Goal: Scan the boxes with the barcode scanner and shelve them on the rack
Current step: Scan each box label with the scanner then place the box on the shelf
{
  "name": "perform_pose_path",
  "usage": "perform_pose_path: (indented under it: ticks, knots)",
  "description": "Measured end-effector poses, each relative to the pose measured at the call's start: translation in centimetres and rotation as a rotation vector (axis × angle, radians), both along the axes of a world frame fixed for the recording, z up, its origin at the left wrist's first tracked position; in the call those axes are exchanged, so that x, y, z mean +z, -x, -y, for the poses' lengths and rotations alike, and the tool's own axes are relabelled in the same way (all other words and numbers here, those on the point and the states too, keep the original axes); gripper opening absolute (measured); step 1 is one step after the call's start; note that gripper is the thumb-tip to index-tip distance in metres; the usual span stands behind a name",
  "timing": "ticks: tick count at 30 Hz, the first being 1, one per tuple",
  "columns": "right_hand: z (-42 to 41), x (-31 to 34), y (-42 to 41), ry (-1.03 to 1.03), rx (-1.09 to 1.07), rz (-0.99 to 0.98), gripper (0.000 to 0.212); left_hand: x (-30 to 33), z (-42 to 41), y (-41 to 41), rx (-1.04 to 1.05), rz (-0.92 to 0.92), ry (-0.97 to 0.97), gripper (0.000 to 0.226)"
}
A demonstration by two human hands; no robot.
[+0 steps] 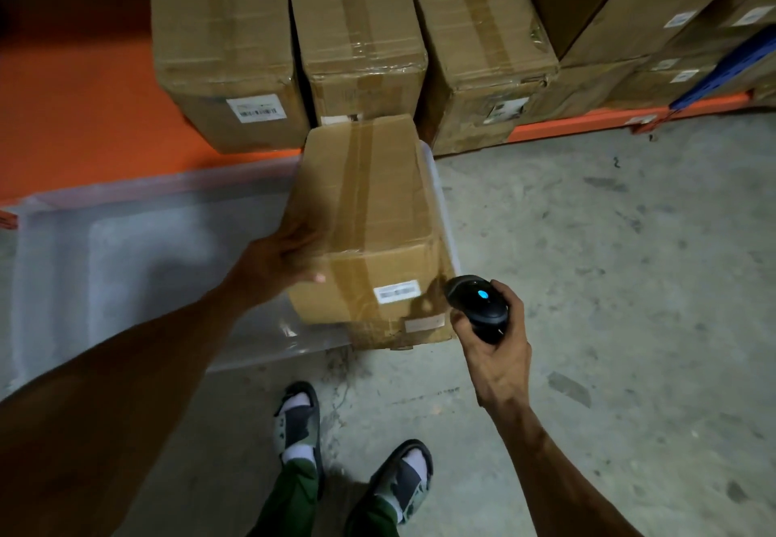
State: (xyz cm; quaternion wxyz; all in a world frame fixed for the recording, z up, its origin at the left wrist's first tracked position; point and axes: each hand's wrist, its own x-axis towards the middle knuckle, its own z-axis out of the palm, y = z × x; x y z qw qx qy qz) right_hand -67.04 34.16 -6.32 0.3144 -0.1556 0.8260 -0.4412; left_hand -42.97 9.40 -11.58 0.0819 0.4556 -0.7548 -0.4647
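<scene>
A taped brown cardboard box (369,209) sits at the right end of a clear plastic bin (126,251), tilted up at its near end. My left hand (277,259) grips the box's left side. A white barcode label (397,291) shows on its near face. My right hand (491,339) holds a black barcode scanner (478,301) with a blue light lit, its head close to the label. Three taped boxes (226,45) stand side by side on the orange rack shelf (84,116) just behind.
More labelled boxes (655,11) fill the rack at the upper right, beside a blue upright (722,70) and an orange beam (588,121). Grey concrete floor (609,263) spreads to the right. My feet in sandals (298,423) stand near the bin.
</scene>
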Motion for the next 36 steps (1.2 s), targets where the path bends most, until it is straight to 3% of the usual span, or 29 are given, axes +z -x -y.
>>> perform_pose_path:
  ticks: [6,16,24,31,34,36]
  knots:
    - [2.1,-2.5,0.3,-0.138,0.087,-0.094,0.072,-0.4,2.0,-8.5,0.022,0.101,-0.036,0.083]
    - [10.5,-9.5,1.1,-0.502,0.342,-0.274,0.065,-2.2,1.8,-9.2,-0.027,0.014,0.027,0.083]
    - [12.3,-11.5,1.9,-0.593,0.399,-0.313,0.062,-2.3,1.5,-9.4,0.001,-0.007,-0.004,0.079]
    - [11.3,-9.1,0.7,-0.517,0.303,-0.264,0.088,-2.3,1.8,-9.4,-0.014,0.043,-0.005,0.08]
    - [11.0,-6.7,-1.6,-0.242,0.062,-0.301,0.083,-1.2,1.7,-8.8,-0.029,0.084,-0.001,0.083]
    - [11.7,-4.5,-4.2,-0.043,0.012,-0.225,0.083,-0.7,1.6,-8.6,-0.034,0.083,-0.005,0.088]
